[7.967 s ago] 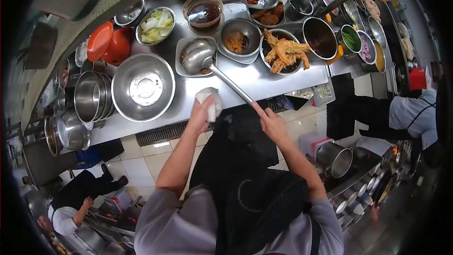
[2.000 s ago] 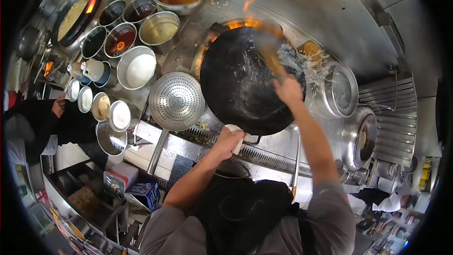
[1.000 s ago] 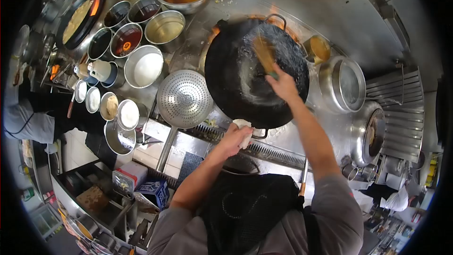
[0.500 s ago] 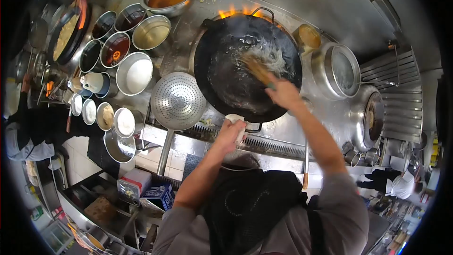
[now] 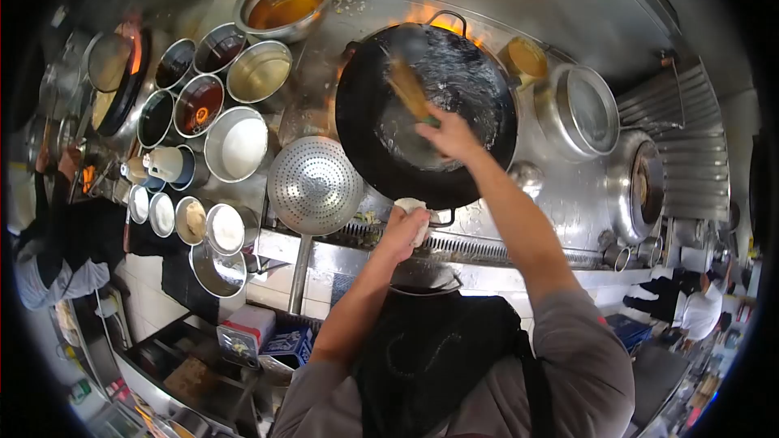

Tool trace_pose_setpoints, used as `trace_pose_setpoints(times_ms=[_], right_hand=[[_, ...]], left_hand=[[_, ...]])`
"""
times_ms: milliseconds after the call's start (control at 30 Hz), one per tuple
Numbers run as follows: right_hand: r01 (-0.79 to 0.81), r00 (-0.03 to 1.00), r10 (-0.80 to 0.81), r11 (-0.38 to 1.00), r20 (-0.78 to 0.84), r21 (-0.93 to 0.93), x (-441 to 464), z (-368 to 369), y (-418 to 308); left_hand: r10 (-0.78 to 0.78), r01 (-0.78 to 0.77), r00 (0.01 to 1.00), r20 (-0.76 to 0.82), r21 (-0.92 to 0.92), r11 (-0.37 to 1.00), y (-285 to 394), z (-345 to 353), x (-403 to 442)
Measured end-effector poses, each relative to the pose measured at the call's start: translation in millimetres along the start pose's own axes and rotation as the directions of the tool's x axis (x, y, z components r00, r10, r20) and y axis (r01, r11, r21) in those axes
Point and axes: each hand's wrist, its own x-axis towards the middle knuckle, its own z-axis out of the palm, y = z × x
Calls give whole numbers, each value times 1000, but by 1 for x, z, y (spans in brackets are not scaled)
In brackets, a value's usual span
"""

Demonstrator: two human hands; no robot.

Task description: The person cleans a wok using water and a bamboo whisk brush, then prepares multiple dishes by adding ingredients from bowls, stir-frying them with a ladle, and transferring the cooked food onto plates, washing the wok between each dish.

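A large black wok (image 5: 365,126) sits over orange flames, with water swirling and splashing inside it. My right hand (image 5: 448,136) is closed round the green-banded end of a bamboo brush (image 5: 408,91), whose far end is blurred by motion against the wok's inner wall. At the wok's near rim my left hand (image 5: 402,231) grips a folded white cloth (image 5: 411,206) beside the metal loop handle. Whether the fingers also hold that handle is hidden by the cloth.
A perforated strainer (image 5: 315,186) lies left of the wok. Several pots of sauces and powders and a steel bowl of amber liquid (image 5: 286,10) stand further left. Right are a steel pot (image 5: 590,109) and a yellowish container (image 5: 526,58). Co-workers stand at both sides.
Eight seconds ago my hands were at a counter with a ladle and cloth; now they are at the wok. Over the last half second the brush has moved left and up inside the wok.
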Motion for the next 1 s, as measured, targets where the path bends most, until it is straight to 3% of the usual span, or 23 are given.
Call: trace_pose_setpoints(times_ms=[33, 100, 167, 200, 267, 300, 367, 433, 467, 500, 567, 600, 700, 767, 900, 967, 1000], right_hand=[[-65, 994, 48, 979, 95, 193, -6, 13, -15], [-13, 977, -63, 938, 205, 347, -29, 25, -24], [-21, 969, -70, 931, 236, 364, -56, 14, -9], [164, 929, -207, 973, 308, 160, -67, 3, 14], [265, 886, -159, 944, 435, -195, -98, -34, 54], [180, 894, -10, 923, 447, -341, -116, -63, 64], [-283, 889, 376, 900, 262, -331, -146, -116, 70], [-116, 993, 120, 968, 3, -222, -152, -136, 146], [-112, 993, 114, 970, -3, -216, -168, -135, 145], [-126, 982, 110, 987, -152, -96, -191, -128, 145], [20, 898, -10, 1000, -440, 17, -228, -85, 179], [155, 807, -134, 988, -576, -12, -242, -52, 212], [-31, 801, 10, 999, -598, -25, -330, 20, 229], [-116, 871, 161, 986, -464, 123, -368, 59, 281], [-59, 851, 185, 964, -491, 260, -399, 30, 269], [-232, 854, 430, 818, -292, 527, -400, -16, 240], [-251, 860, 426, 832, -281, 495, -398, -37, 224]], left_hand=[[21, -20, 999, -43, 36, 999, 3, 0, 5], [49, -47, 999, -17, 122, 991, 0, -7, 14], [103, -106, 994, 34, 119, 987, -1, -6, 15], [193, -189, 981, -20, 105, 976, -9, -6, 21], [169, -167, 986, -10, 115, 979, -4, 1, 16], [172, -168, 984, -36, 99, 981, -2, 3, 13], [155, -150, 987, -50, 86, 985, 1, 3, 15], [32, -30, 999, 39, -53, 998, 22, 14, 3], [-20, 22, 999, 45, -37, 999, 20, 7, 14], [-9, 11, 999, 42, -32, 999, 15, -1, 22], [137, -148, 988, 67, 226, 963, 13, -8, 23], [153, -167, 985, 77, 240, 956, 11, -10, 23], [252, -243, 968, -11, 228, 943, 2, -5, 10], [259, -255, 966, 14, 238, 937, -5, -11, 9], [329, -295, 943, -55, 322, 899, -18, -1, -13], [332, -283, 942, -56, 403, 870, -22, 4, -24], [337, -283, 939, -64, 411, 867, -28, 6, -25]])
